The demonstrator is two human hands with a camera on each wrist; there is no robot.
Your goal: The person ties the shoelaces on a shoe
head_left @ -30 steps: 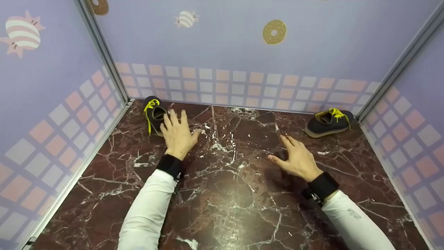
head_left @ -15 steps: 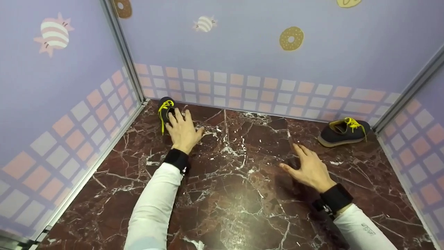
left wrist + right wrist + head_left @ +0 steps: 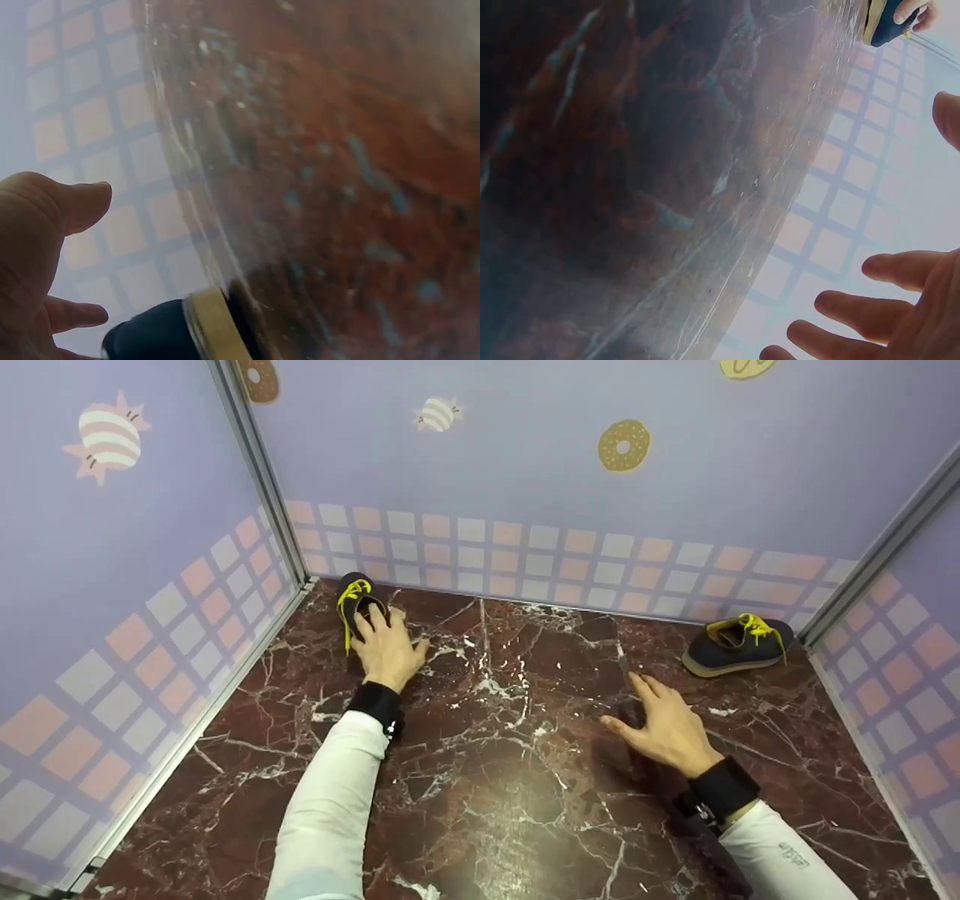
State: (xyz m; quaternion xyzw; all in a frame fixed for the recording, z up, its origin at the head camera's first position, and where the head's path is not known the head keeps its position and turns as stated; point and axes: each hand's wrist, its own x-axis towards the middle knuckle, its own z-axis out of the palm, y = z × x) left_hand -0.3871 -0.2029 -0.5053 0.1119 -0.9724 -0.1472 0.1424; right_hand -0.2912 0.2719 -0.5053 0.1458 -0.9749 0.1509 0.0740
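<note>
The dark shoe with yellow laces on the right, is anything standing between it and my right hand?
Nothing visible stands in the way. In the head view, only the dark red, white-veined floor shows between the right hand and the dark shoe with yellow laces on the right.

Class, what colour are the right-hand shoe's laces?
The laces are yellow, clearest in the head view.

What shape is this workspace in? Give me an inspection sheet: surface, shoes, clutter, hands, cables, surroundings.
Surface: dark red marbled floor, shiny.
Shoes: dark shoe near the left back corner, another shoe near the right; both upright, yellow-laced.
Clutter: white flecks, loose bits or pattern unclear.
Hands: left hand at the first shoe's heel, contact unclear; right hand over floor, holding nothing.
Cables: nothing seen.
Surroundings: patterned walls on three sides.
</note>
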